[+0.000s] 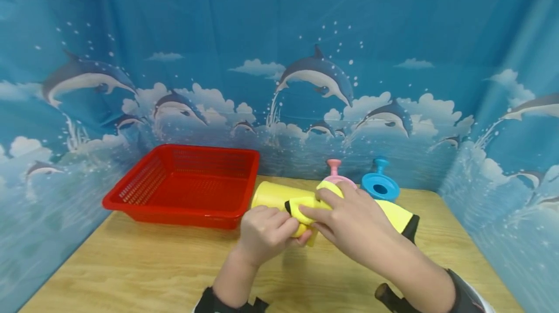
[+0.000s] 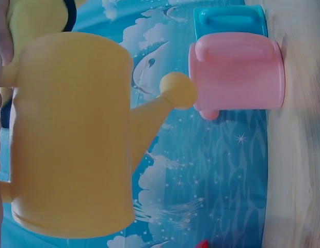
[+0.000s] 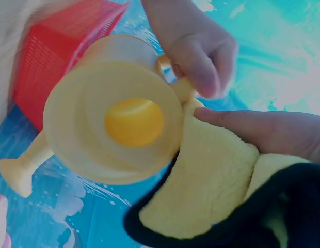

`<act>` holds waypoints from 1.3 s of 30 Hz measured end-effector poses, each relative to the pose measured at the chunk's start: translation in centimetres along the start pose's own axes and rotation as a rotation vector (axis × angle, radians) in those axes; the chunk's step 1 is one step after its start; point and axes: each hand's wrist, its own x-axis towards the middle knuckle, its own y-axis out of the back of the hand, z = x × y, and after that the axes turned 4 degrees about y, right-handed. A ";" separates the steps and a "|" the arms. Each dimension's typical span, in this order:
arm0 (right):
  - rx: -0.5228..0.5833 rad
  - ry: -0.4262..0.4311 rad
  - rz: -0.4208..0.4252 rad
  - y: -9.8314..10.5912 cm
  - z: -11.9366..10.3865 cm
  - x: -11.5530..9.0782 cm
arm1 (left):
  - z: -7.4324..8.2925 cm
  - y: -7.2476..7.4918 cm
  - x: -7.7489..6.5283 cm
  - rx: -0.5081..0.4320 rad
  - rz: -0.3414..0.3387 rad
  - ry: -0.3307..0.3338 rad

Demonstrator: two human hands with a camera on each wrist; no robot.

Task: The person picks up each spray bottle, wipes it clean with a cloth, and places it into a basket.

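Note:
A yellow watering can (image 1: 275,192) is tipped on its side, its round opening (image 3: 72,124) facing the right wrist view. My left hand (image 1: 266,233) grips its handle, fingers curled round it. A yellow cloth with black edging (image 3: 206,175) is pinched between the thumb and fingers of my right hand (image 1: 355,221). That hand holds the cloth against the can's handle, close beside the left fingers. The rest of the cloth hangs down past the right hand. In the left wrist view the can's spout (image 2: 155,116) points away from the handle.
A red perforated basket (image 1: 174,216) stands at the left on the wooden table (image 1: 144,264). Toward the back right stand a pink watering can (image 1: 334,170) and a blue one (image 1: 371,182), near the dolphin-printed curtain (image 1: 262,22) behind the table.

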 end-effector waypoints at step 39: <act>0.337 0.039 -0.296 -1.8 1.5 7.4 | 0.4 0.5 1.0 -0.055 0.084 0.021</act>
